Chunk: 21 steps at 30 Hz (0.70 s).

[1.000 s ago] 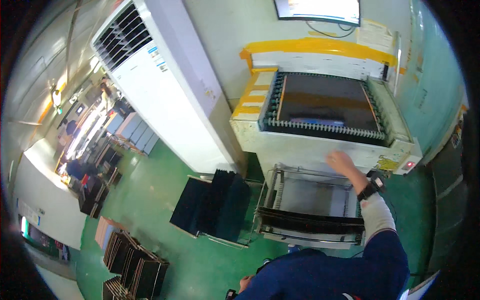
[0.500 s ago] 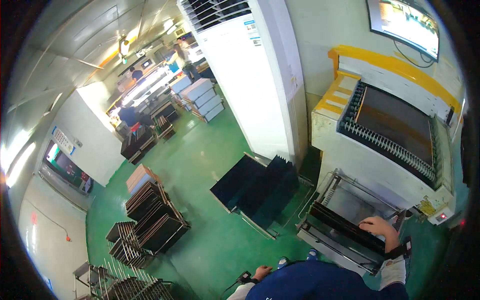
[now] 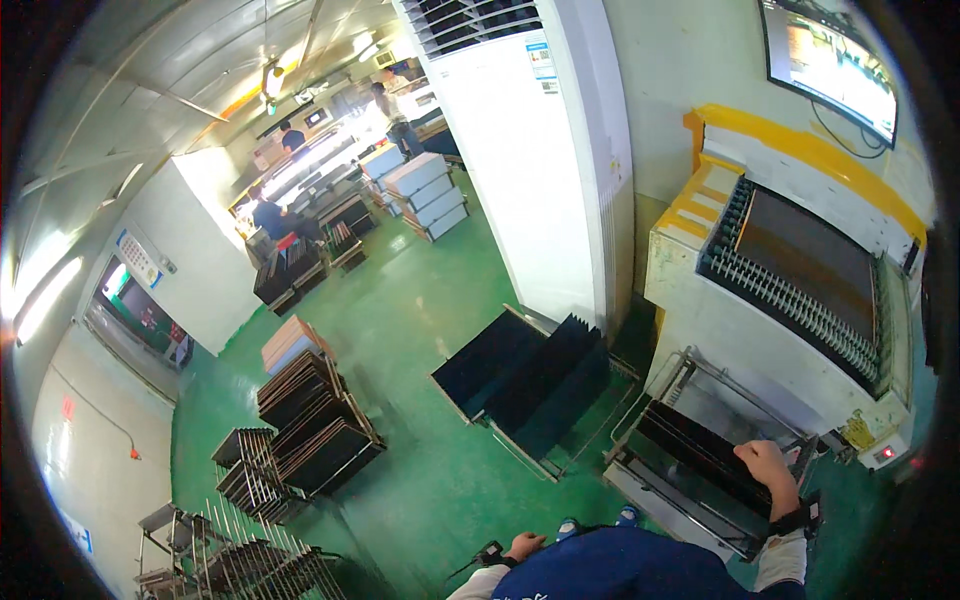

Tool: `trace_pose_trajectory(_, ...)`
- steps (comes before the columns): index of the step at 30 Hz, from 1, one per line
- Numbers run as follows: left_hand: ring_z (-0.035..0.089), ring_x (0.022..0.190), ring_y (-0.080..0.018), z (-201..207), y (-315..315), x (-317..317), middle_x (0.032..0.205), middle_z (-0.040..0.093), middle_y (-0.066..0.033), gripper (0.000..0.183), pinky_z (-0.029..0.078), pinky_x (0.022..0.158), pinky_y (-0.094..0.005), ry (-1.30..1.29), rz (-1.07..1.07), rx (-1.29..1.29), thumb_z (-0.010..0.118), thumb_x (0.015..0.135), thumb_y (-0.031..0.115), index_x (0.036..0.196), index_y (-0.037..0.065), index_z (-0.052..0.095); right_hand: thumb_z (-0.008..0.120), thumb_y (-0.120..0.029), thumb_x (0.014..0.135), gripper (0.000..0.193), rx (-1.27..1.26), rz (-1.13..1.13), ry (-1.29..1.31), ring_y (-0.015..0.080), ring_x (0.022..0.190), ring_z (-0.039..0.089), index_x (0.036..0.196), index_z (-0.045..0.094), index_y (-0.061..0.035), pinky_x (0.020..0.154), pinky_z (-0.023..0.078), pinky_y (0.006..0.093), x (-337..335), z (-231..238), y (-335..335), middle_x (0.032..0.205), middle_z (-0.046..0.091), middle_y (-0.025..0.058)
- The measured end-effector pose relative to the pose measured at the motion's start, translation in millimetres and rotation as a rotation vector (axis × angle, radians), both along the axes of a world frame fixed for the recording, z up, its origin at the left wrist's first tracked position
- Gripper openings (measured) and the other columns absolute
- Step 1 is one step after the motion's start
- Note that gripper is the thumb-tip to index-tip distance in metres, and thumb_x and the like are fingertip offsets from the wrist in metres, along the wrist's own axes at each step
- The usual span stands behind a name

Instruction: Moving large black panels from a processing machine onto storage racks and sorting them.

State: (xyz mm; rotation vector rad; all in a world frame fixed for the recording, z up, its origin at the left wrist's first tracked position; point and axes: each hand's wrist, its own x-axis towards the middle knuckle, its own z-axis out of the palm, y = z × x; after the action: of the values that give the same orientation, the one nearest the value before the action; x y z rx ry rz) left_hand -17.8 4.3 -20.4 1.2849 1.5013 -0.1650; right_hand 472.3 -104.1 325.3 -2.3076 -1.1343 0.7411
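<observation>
My right hand [image 3: 768, 468] is at the far right, over a low metal rack cart [image 3: 668, 497] in front of the white machine. Its fingers are curled at the right end of a row of thin dark panels [image 3: 700, 448] leaning in the cart. What the fingertips grip, if anything, is hidden. Low in front of my body, my left hand [image 3: 524, 545] hangs with loosely bent fingers, and nothing shows in it. Both wrists carry a dark strapped device.
A cart of dark upright panels [image 3: 545, 385] stands left of my cart, before a tall white air-conditioning cabinet [image 3: 530, 180]. The white machine [image 3: 740, 310] has a roller bed. More panel racks [image 3: 320, 430] stand on the green floor at left. Several people work in the background.
The whole view has shifted, so the scene sits a little farther right and lower. My right hand stays by the panels with its fingers more curled. My left hand has hardly moved.
</observation>
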Motion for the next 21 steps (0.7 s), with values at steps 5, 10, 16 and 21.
trace_pose_trajectory(5, 0.060, 0.087, -0.0258, 15.9, 4.4, -1.3, 0.093, 0.063, -0.0144, 0.053, 0.046, 0.076, -0.0329, 0.013, -0.171, 0.044, 0.060, 0.070, 0.049, 0.096, 0.002, 0.061, 0.060, -0.032, 0.075, 0.030, 0.105, -0.059, -0.137, 0.0352, 0.072, 0.059, 0.081, 0.065, -0.0027, 0.065, 0.045, 0.0382, -2.9, -10.5, -5.4, 0.074, 0.060, 0.0210)
trace_pose_trajectory(10, 0.060, 0.087, -0.0259, -10.8, 6.2, -11.2, 0.092, 0.063, -0.0147, 0.050, 0.046, 0.076, -0.0341, 0.073, -0.084, -0.048, 0.059, 0.072, 0.047, 0.094, 0.002, 0.062, 0.060, -0.030, 0.074, 0.028, -0.078, 0.029, -0.209, 0.0347, 0.074, 0.058, 0.082, 0.065, -0.0043, 0.065, 0.044, 0.0408, -11.7, 0.0, 1.0, 0.076, 0.059, 0.0197)
trace_pose_trajectory(16, 0.060, 0.087, -0.0261, 9.1, 4.5, -5.2, 0.093, 0.063, -0.0141, 0.045, 0.046, 0.076, -0.0337, 0.037, -0.119, -0.035, 0.058, 0.074, 0.044, 0.094, 0.004, 0.063, 0.060, -0.030, 0.073, 0.028, -0.161, 0.023, -0.204, 0.0374, 0.078, 0.056, 0.084, 0.065, -0.0053, 0.068, 0.044, 0.0424, -1.2, -15.5, 3.6, 0.079, 0.059, 0.0208)
trace_pose_trajectory(21, 0.061, 0.086, -0.0254, -7.3, -0.2, -14.4, 0.093, 0.063, -0.0124, 0.043, 0.047, 0.074, -0.0342, 0.048, -0.042, -0.050, 0.060, 0.073, 0.043, 0.094, 0.006, 0.063, 0.061, -0.030, 0.073, 0.026, -0.148, 0.043, -0.177, 0.0372, 0.078, 0.057, 0.083, 0.065, -0.0059, 0.068, 0.045, 0.0418, -3.4, -9.0, 5.3, 0.080, 0.059, 0.0213)
